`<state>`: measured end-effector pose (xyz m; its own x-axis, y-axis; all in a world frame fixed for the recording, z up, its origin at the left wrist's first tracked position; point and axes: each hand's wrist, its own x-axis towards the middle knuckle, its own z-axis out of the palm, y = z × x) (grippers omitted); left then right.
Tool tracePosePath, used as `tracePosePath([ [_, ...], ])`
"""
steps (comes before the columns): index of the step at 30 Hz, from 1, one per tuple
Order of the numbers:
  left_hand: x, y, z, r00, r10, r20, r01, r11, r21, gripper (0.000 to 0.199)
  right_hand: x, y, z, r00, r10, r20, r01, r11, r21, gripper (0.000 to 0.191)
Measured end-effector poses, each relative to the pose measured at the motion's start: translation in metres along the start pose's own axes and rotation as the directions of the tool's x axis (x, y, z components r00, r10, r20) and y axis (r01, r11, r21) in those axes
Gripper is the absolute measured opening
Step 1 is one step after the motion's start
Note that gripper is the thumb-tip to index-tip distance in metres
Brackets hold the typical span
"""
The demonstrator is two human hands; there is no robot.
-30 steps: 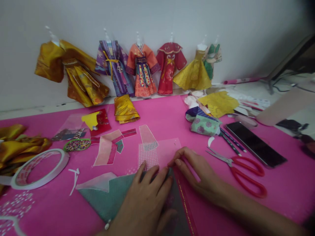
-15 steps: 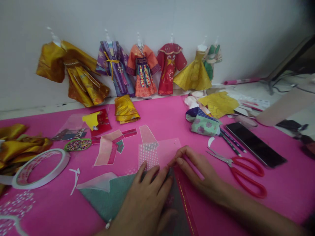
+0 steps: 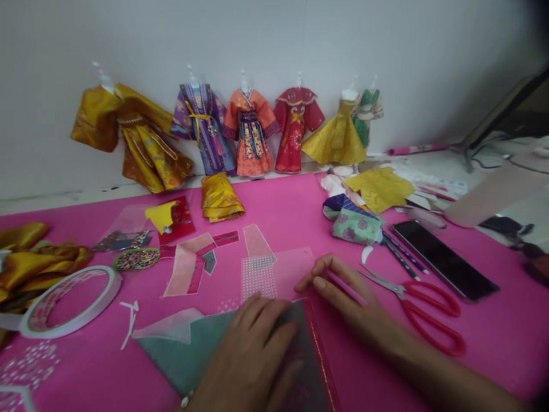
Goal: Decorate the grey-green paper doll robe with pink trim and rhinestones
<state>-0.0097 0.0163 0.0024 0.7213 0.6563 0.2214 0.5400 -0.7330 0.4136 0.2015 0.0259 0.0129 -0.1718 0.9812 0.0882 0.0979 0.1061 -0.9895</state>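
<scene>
One green cloth (image 3: 201,343), tip leftward

We can read no words, brands or numbers. Toward eight o'clock, red print runs around the inner ring (image 3: 42,308) of the white tape roll (image 3: 115,284), but it is too blurred for us to make out.

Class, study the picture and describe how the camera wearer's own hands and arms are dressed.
The left hand and right hand are gloveless, and no ring shows. The right forearm has no sleeve in view. A small pale bead shows beside the left wrist; whether it is worn is unclear.
</scene>
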Motion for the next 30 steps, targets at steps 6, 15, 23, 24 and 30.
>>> tracePosePath([
  [6, 0.005, 0.008, 0.003, 0.898, -0.397, 0.19, 0.374, 0.458, -0.806, 0.015, -0.003, -0.007, -0.002, 0.997, -0.054, 0.051, 0.049, 0.995, 0.09, 0.007],
  [15, 0.01, 0.008, 0.014, 0.763, -0.371, 0.53, 0.437, -0.309, -0.845, 0.031, -0.013, -0.005, -0.004, 0.929, -0.279, 0.242, 0.329, 0.924, -0.196, 0.016],
  [23, 0.01, 0.006, 0.018, 0.803, -0.358, 0.476, 0.38, -0.307, -0.872, 0.024, -0.011, 0.006, -0.015, 0.821, -0.275, 0.501, 0.524, 0.711, -0.468, 0.021],
  [24, 0.01, 0.006, 0.018, 0.808, -0.356, 0.468, 0.376, -0.299, -0.877, 0.023, -0.011, 0.006, -0.016, 0.798, -0.293, 0.527, 0.56, 0.682, -0.471, 0.02],
  [30, 0.009, 0.007, 0.02, 0.806, -0.391, 0.444, 0.365, -0.262, -0.894, 0.027, -0.012, -0.002, -0.018, 0.68, -0.403, 0.613, 0.722, 0.515, -0.463, 0.02],
])
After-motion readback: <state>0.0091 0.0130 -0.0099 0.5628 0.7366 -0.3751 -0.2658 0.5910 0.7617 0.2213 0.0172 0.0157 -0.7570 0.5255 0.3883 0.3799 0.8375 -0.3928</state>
